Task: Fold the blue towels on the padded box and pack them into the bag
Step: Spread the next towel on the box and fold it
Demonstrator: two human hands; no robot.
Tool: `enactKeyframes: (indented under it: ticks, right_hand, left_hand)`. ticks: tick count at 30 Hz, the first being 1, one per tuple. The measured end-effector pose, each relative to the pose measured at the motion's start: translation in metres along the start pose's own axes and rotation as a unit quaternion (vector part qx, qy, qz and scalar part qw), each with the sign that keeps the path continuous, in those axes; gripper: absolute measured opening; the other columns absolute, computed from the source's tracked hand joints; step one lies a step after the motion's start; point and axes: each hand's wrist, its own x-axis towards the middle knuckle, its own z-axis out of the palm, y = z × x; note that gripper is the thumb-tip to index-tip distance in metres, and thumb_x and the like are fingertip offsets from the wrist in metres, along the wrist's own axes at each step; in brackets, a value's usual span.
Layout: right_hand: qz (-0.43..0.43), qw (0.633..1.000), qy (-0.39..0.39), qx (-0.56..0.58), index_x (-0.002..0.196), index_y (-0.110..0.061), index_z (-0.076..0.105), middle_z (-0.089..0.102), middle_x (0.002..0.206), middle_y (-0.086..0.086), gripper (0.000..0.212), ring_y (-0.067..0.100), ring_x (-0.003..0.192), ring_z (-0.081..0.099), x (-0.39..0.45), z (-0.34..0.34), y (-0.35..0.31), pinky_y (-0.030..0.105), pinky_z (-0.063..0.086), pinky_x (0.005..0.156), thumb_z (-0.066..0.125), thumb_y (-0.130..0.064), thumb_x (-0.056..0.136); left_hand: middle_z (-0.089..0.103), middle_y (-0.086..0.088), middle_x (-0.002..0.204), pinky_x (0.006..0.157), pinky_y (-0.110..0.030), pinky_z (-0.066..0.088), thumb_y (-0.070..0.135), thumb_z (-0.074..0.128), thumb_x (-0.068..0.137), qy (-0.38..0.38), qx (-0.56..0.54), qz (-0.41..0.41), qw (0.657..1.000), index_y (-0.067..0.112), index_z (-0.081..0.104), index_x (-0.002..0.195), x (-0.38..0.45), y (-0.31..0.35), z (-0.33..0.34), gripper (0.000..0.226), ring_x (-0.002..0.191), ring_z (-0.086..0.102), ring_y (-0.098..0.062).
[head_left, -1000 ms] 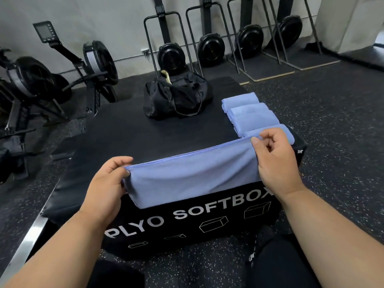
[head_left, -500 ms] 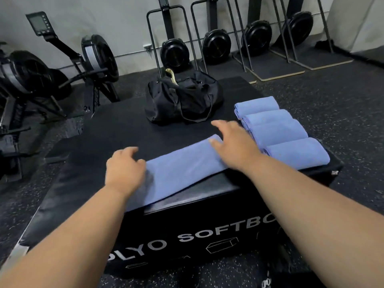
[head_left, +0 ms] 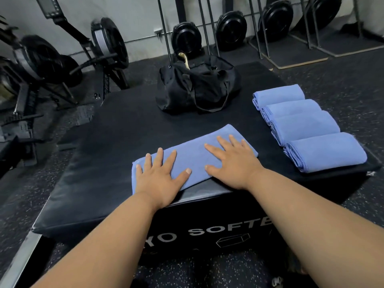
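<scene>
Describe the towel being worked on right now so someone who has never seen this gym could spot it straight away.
Find the black padded box with a black bag at its far end. Near the front edge lies one blue towel, a long flat strip, with the left hand and right hand pressed flat on it. The four other towels, stacked in a row to its right, are thick finished bundles.

Gym gear lines the back wall, all parked on dark flooring

Over on the left, a rowing machine [head_left: 62, 59] with its monitor [head_left: 46, 6] raised high; along the pale wall [head_left: 128, 15], black flywheel units [head_left: 187, 39] stand upright in metal frames, some on thin mats [head_left: 295, 57]. Speckled rubber floor [head_left: 342, 80] runs beneath it all.
</scene>
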Motion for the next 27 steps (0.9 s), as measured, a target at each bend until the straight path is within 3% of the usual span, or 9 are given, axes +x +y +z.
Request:
enactKeyframes:
  ticks: [7,14,19,22,24,27]
  right_hand:
    - [-0.032,0.998,-0.046,-0.007,0.166,-0.047,0.007,-0.009,0.177,0.000,0.079,0.028,0.162,-0.014,0.024,-0.009,-0.028,0.055,-0.011,0.128,0.036,-0.067,0.094]
    - [0.032,0.999,-0.011,-0.001,0.166,-0.048,0.006,-0.007,0.177,-0.006,0.087,0.025,0.162,-0.012,0.036,-0.012,0.016,0.054,-0.006,0.129,0.026,-0.086,0.091]
    - [0.054,0.999,0.003,0.003,0.167,-0.044,0.008,-0.004,0.177,-0.002,0.083,0.028,0.163,-0.004,0.036,-0.017,0.035,0.053,-0.003,0.130,0.028,-0.081,0.094]
    - [0.060,0.996,0.009,-0.060,0.168,-0.037,0.010,0.000,0.177,0.005,0.082,0.032,0.162,-0.003,0.039,-0.022,0.024,0.055,-0.004,0.129,0.025,-0.074,0.096]
    - [0.032,0.992,0.037,-0.112,0.168,-0.030,0.015,0.004,0.176,0.010,0.080,0.035,0.161,-0.001,0.040,-0.024,0.004,0.056,-0.002,0.129,0.025,-0.064,0.097]
    - [-0.049,0.996,0.021,-0.067,0.167,-0.038,0.012,0.000,0.177,0.006,0.076,0.032,0.162,-0.003,0.027,-0.004,-0.028,0.055,-0.003,0.129,0.026,-0.064,0.097]
  left_hand:
    - [-0.015,0.007,0.176,0.127,-0.061,-0.003,0.088,0.016,0.089,0.007,0.010,-0.016,1.000,0.048,-0.004,0.165,-0.001,0.002,0.001,0.088,0.161,-0.017,-0.031]
    - [-0.010,0.007,0.177,0.128,-0.061,-0.001,0.092,0.020,0.085,0.024,-0.049,-0.091,0.994,0.045,0.002,0.166,-0.014,-0.028,0.004,0.097,0.162,-0.014,-0.029]
    - [-0.004,0.006,0.177,0.129,-0.058,0.002,0.088,0.023,0.088,0.052,-0.061,-0.092,0.993,0.039,0.004,0.167,-0.012,-0.038,0.008,0.095,0.163,-0.007,-0.027]
    - [-0.003,0.006,0.177,0.129,-0.058,0.002,0.088,0.022,0.087,0.070,-0.056,-0.091,0.992,0.039,0.005,0.167,-0.013,-0.037,0.011,0.095,0.162,-0.007,-0.028]
    - [-0.003,0.006,0.177,0.129,-0.058,0.002,0.088,0.021,0.087,0.076,-0.054,-0.091,0.991,0.039,0.004,0.167,-0.014,-0.036,0.012,0.095,0.162,-0.006,-0.027]
    - [-0.003,0.006,0.177,0.129,-0.057,0.002,0.087,0.022,0.087,0.079,-0.049,-0.096,0.991,0.038,0.004,0.167,-0.014,-0.036,0.012,0.095,0.162,-0.006,-0.028]
